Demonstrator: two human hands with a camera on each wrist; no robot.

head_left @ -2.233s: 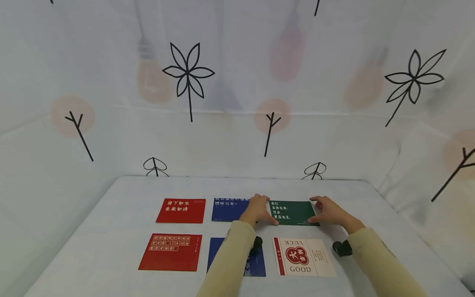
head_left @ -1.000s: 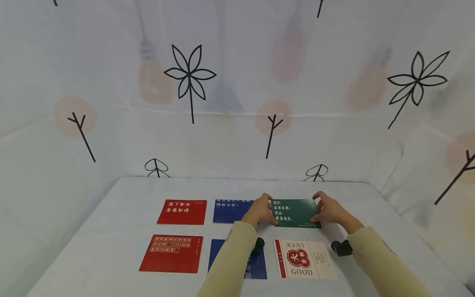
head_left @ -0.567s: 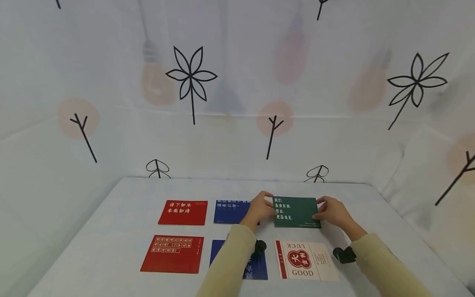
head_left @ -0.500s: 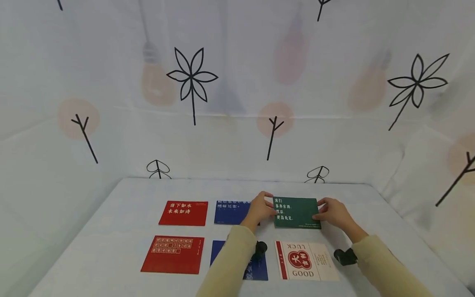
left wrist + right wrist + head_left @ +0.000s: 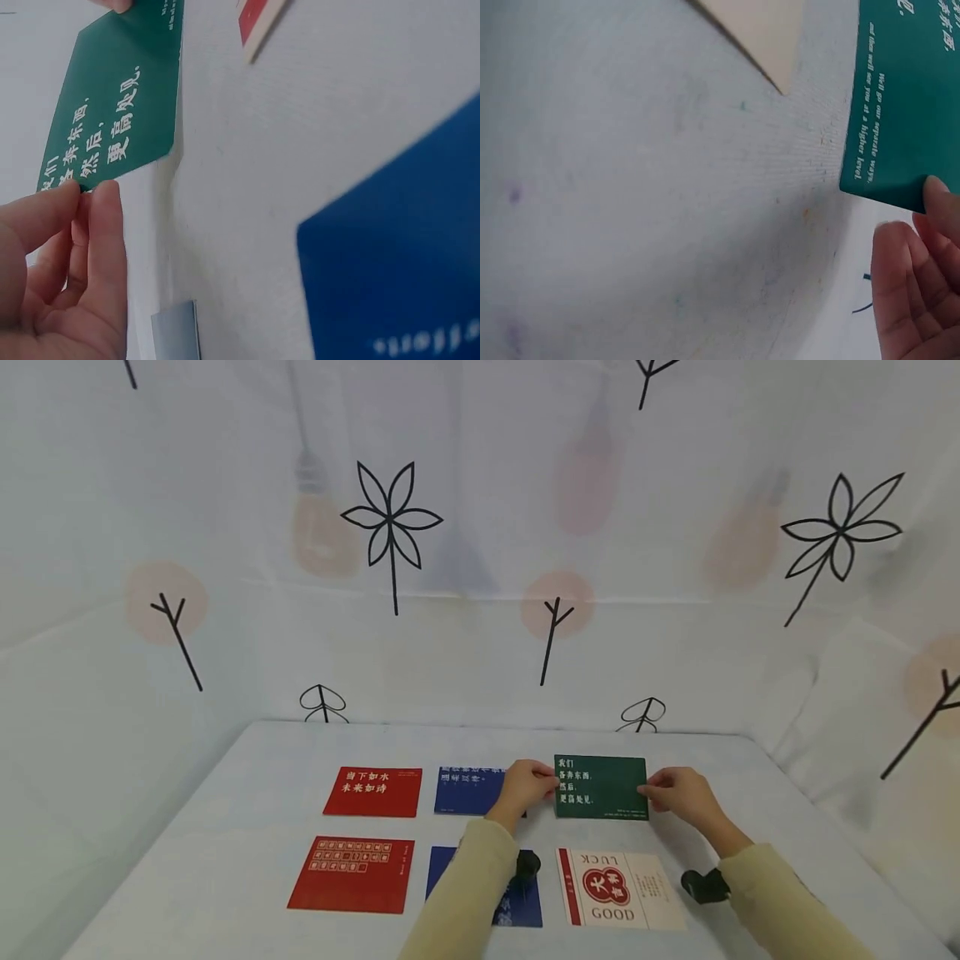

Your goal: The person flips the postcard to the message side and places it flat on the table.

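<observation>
A green postcard (image 5: 603,787) with white Chinese lettering is held up between both hands, its near edge raised off the white table in the left wrist view. My left hand (image 5: 525,791) pinches its left edge between thumb and fingers. At the opposite edge, the thumb and fingers of my right hand (image 5: 685,796) pinch it too. In the right wrist view, small English print shows along the lower edge of the green postcard (image 5: 907,112), and the right thumb (image 5: 939,196) lies on its face.
A red card (image 5: 372,792) and a blue card (image 5: 468,789), partly behind the left hand, lie in the back row. In front are another red card (image 5: 348,881), a blue card (image 5: 520,903) partly under the left sleeve, and a cream "GOOD LUCK" card (image 5: 622,889).
Both hands have gone from spanning the green postcard's corners to pinching its side edges. The postcard has risen and tilted up toward the camera. The other cards stay put.
</observation>
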